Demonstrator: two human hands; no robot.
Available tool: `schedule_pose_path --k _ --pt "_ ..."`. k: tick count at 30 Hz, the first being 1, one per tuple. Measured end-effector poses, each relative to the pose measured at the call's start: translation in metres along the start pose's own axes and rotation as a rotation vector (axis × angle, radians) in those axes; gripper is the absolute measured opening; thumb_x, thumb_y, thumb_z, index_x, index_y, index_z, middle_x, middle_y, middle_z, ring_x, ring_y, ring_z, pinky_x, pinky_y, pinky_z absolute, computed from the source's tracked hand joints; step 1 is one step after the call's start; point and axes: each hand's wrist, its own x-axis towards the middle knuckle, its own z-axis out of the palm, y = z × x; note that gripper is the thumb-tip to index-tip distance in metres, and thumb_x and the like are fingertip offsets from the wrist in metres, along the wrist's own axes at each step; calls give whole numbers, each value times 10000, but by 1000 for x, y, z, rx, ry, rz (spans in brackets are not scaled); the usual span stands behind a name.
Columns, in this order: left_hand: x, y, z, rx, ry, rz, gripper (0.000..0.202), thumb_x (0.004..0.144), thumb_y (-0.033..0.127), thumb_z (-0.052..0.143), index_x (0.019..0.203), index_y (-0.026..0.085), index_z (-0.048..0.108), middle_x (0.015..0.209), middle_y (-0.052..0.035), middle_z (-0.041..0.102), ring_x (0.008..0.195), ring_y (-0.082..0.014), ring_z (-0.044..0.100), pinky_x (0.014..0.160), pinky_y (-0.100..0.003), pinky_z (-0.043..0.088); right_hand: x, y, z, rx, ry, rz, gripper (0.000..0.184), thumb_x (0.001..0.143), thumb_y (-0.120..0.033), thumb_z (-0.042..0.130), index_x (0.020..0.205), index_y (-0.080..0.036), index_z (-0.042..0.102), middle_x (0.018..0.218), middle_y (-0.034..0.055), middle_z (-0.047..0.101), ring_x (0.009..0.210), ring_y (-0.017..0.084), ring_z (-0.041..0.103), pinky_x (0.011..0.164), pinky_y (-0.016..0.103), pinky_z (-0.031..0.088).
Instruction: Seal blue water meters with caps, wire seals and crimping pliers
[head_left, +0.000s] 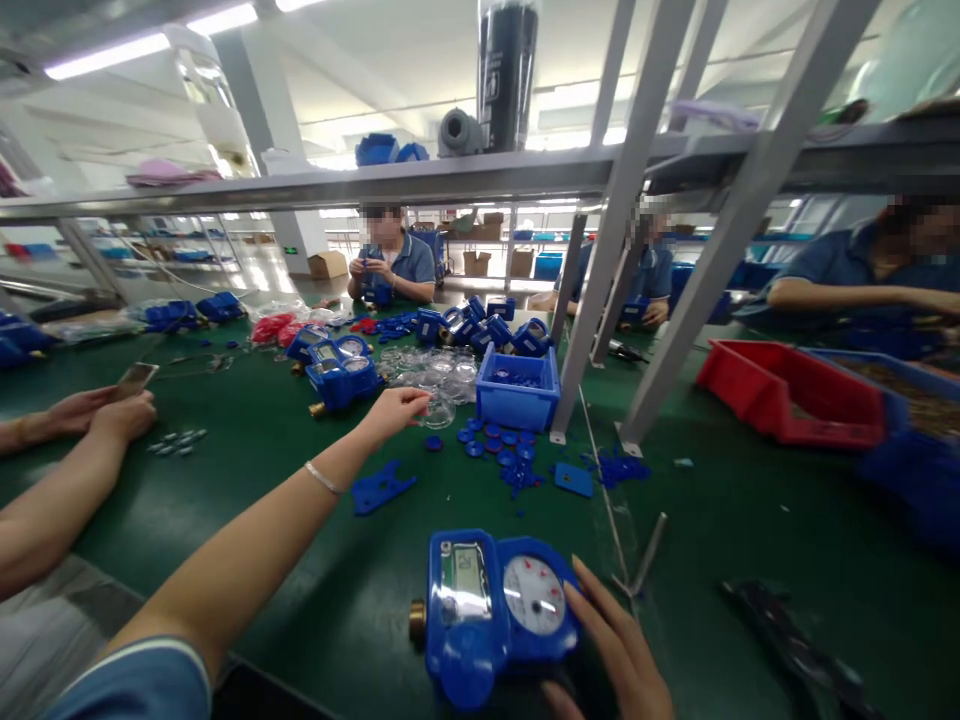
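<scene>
Reaching left hand [394,408] at clear cover [437,412].

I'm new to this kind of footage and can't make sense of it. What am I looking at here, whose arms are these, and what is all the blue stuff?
There is no machine: a camera on a person's head looks down at their own bare hands on a green table. The right hand rests its fingers against a blue water meter with a small screen and a round dial. The left hand reaches out to a pile of clear round covers. Nearby lie small blue caps, a blue bin, more meters and a red tray. The arms at far left holding a phone belong to a co-worker.
</scene>
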Motion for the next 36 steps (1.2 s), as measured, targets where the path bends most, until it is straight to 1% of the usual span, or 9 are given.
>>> schedule_pose_path --k 3,6,8,11,14,18,22,26,36 --pt "-39 42 6 -133 -108 78 365 950 403 539 1192 141 620 1014 -78 711 948 -161 694 869 -342 583 7 -9 -15 59 137 71 465 902 -338 594 1338 -205 500 1415 92 484 1277 178 525 1012 286 503" --pt "-78 83 20 -209 -234 129 369 851 418 661 1099 145 685 826 -62 745 839 -178 725 788 -307 578 30 -25 -33 221 230 190 443 902 -287 601 1331 -216 519 1311 87 563 1092 123 605 874 229 546" --pt "-102 103 34 -250 -270 164 381 800 453 706 1030 149 701 842 -59 756 841 -183 728 775 -294 568 52 -39 -43 396 182 324 513 895 -367 613 1371 -222 489 1260 92 602 1030 125 630 830 240 556" --pt "-127 117 55 -318 -321 178 382 748 466 747 948 144 703 878 -66 764 841 -185 721 756 -283 553 82 -57 -49 523 47 515 734 765 -492 736 1398 -233 469 1189 78 650 985 146 645 836 282 538" --pt "-138 116 65 -284 -378 159 377 729 483 748 889 145 698 886 -63 762 831 -181 707 760 -285 547 96 -62 -46 529 15 643 716 691 -502 788 1296 -196 558 933 40 702 846 135 639 847 295 487" --pt "-135 103 58 -114 -410 144 421 741 543 706 921 162 717 931 -59 757 863 -183 684 794 -295 539 91 -53 -36 597 -93 771 676 669 -504 794 1211 -151 596 750 11 675 736 128 633 813 282 466" --pt "-126 85 50 -84 -358 116 477 743 567 693 1040 194 708 1097 -51 730 1015 -198 649 923 -315 508 85 -47 -31 559 -250 778 598 690 -453 782 1202 -176 649 785 12 688 840 150 652 894 312 457" --pt "-120 74 49 -79 -360 94 502 744 591 684 1050 194 707 1115 -58 725 1041 -203 641 980 -335 488 87 -47 -31 468 -326 766 565 710 -413 769 1236 -236 670 826 8 693 1023 187 621 962 353 437" --pt "-109 69 62 -52 -506 172 467 771 575 674 1072 220 709 1192 -47 695 1133 -231 614 1048 -368 475 91 -44 -31 278 -408 652 561 703 -384 792 1236 -244 689 996 73 644 1158 241 464 1031 444 400"
